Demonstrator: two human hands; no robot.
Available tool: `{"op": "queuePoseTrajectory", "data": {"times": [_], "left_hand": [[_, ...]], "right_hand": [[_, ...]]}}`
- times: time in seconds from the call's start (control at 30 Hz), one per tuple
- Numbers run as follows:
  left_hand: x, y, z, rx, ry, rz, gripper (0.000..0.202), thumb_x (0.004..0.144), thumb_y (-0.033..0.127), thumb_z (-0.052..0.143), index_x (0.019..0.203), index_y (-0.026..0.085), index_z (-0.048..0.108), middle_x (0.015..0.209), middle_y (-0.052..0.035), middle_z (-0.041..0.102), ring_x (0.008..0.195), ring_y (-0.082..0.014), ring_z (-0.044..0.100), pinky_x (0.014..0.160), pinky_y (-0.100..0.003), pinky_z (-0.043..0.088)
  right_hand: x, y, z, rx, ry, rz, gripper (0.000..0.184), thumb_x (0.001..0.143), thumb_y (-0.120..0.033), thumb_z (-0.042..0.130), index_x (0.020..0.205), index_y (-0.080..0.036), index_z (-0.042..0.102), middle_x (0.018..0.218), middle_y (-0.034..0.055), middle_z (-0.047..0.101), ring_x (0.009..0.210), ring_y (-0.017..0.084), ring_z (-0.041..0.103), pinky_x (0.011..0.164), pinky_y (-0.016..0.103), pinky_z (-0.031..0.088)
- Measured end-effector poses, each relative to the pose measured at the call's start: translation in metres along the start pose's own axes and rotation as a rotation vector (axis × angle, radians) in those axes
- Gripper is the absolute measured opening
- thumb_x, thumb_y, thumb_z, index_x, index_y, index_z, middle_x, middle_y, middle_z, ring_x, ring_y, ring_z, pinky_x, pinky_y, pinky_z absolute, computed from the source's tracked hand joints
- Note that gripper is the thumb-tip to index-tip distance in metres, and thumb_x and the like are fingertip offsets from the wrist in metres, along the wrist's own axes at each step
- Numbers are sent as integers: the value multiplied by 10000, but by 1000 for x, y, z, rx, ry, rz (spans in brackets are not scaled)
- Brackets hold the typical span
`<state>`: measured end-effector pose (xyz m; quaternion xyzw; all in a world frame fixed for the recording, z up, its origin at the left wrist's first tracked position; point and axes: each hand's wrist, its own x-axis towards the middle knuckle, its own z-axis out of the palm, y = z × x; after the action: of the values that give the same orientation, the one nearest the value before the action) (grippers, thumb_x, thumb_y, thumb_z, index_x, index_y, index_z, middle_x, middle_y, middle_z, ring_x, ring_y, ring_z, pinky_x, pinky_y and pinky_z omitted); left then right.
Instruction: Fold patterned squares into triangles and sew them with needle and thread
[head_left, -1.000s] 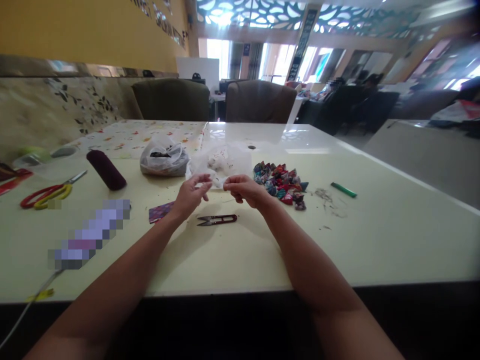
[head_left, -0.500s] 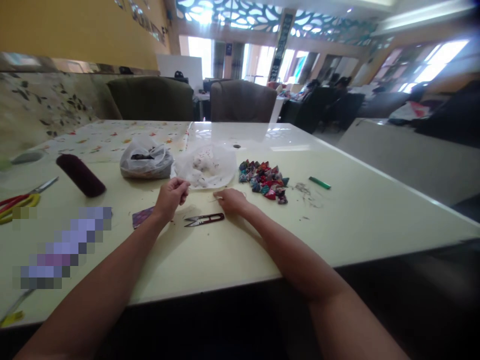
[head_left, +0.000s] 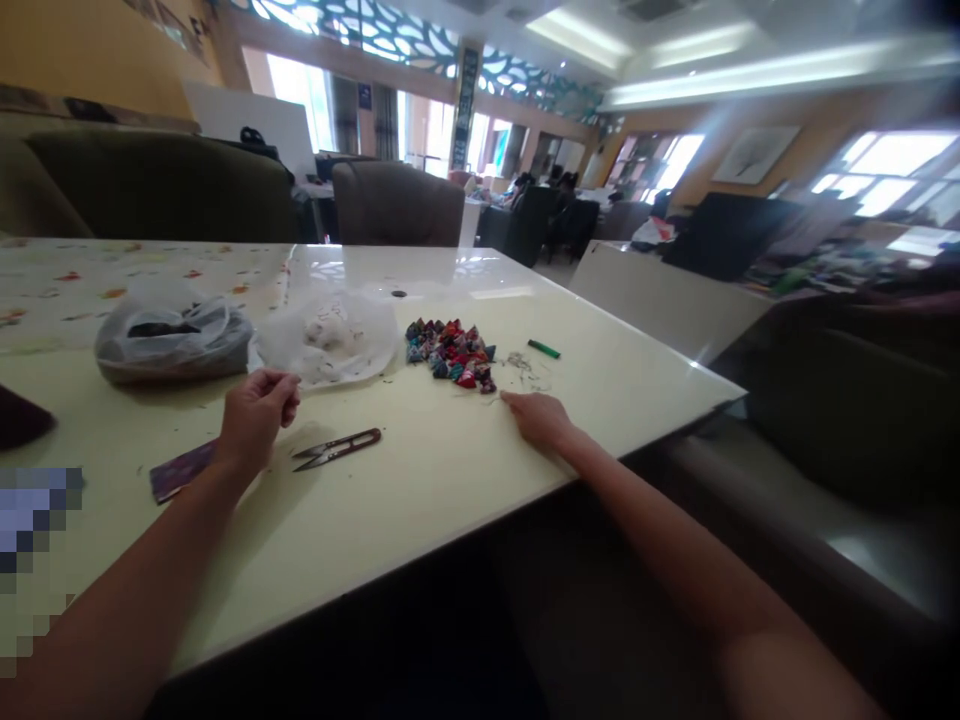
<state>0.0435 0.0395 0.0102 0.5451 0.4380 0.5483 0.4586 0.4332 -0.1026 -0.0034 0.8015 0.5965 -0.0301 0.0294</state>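
Observation:
My left hand is curled and pinches the near edge of a clear plastic bag that holds white stuffing. My right hand lies flat on the cream table, fingers stretched toward a small clump of thread scraps. A pile of small folded colourful fabric pieces sits just beyond my right hand. Thread snips lie between my hands. A purple patterned fabric piece rests below my left wrist.
A second plastic bag with dark contents stands at the left. A green lighter-like stick lies past the scraps. The table's right edge runs close to my right arm. Brown armchairs stand behind the table; people sit far back.
My right hand has let go of the stuffing bag and slid right along the table to near the thread scraps. The view has turned right. My left hand stays on the bag's edge.

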Motion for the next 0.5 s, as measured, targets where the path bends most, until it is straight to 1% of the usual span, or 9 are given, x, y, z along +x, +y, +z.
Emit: {"op": "queuePoseTrajectory", "data": {"times": [0.07, 0.13, 0.2, 0.27, 0.33, 0.4, 0.43, 0.47, 0.5], "left_hand": [[-1, 0, 0, 6, -4, -4, 159, 737, 262, 730, 732, 163, 606, 567, 29, 549, 433, -76, 427, 388, -194, 321], [-2, -1, 0, 23, -10, 1, 162, 744, 273, 729, 732, 163, 611, 573, 28, 548, 439, -76, 426, 393, -192, 323], [-3, -1, 0, 36, -22, 9, 172, 751, 290, 732, 732, 164, 616, 579, 26, 546, 447, -74, 427, 398, -189, 322], [-3, -1, 0, 31, -28, 4, 186, 745, 303, 740, 733, 164, 618, 573, 27, 539, 446, -71, 421, 396, -185, 312], [-4, 0, 1, 7, -35, -15, 200, 729, 312, 750, 737, 165, 615, 553, 34, 524, 434, -68, 405, 387, -180, 289], [-7, 2, 4, -14, -42, -35, 213, 706, 315, 757, 733, 164, 610, 532, 40, 507, 422, -64, 388, 378, -176, 266], [-9, 3, 5, -22, -45, -47, 218, 695, 316, 758, 731, 162, 608, 523, 43, 498, 418, -63, 381, 375, -173, 256], [-10, 4, 7, -30, -48, -59, 221, 684, 315, 758, 729, 160, 608, 519, 44, 495, 416, -61, 378, 374, -172, 250], [-12, 5, 8, -40, -52, -72, 226, 674, 317, 759, 726, 158, 607, 517, 44, 493, 414, -59, 375, 373, -171, 243]], "right_hand": [[12, 22, -8, 10, 7, 95, 503, 925, -165, 482, 1410, -182, 614, 1259, 193, 696, 1129, 333, 667, 897, 407, 513], [23, 39, -20, 35, 29, 180, 451, 894, -148, 518, 1313, -155, 683, 1233, 199, 706, 1132, 333, 664, 895, 403, 521], [29, 49, -33, 72, 99, 246, 423, 902, -165, 521, 1286, -164, 697, 1239, 184, 706, 1149, 316, 655, 915, 392, 516], [32, 51, -46, 120, 197, 283, 417, 931, -210, 500, 1307, -181, 679, 1273, 162, 693, 1174, 301, 638, 944, 387, 502], [34, 44, -57, 166, 272, 278, 396, 948, -259, 493, 1290, -182, 677, 1284, 143, 687, 1171, 281, 631, 951, 369, 493], [35, 25, -65, 282, 339, 230, 345, 953, -292, 486, 1204, -169, 689, 1184, 128, 715, 1055, 242, 655, 880, 329, 505], [36, 12, -67, 399, 373, 193, 309, 951, -302, 480, 1135, -167, 689, 1076, 115, 728, 942, 216, 661, 809, 310, 508], [37, -4, -68, 577, 408, 151, 264, 943, -306, 481, 1050, -168, 679, 933, 93, 716, 801, 192, 638, 721, 296, 497], [38, -23, -68, 795, 418, 101, 208, 925, -307, 493, 953, -178, 653, 791, 57, 667, 668, 169, 580, 638, 286, 466]]}}
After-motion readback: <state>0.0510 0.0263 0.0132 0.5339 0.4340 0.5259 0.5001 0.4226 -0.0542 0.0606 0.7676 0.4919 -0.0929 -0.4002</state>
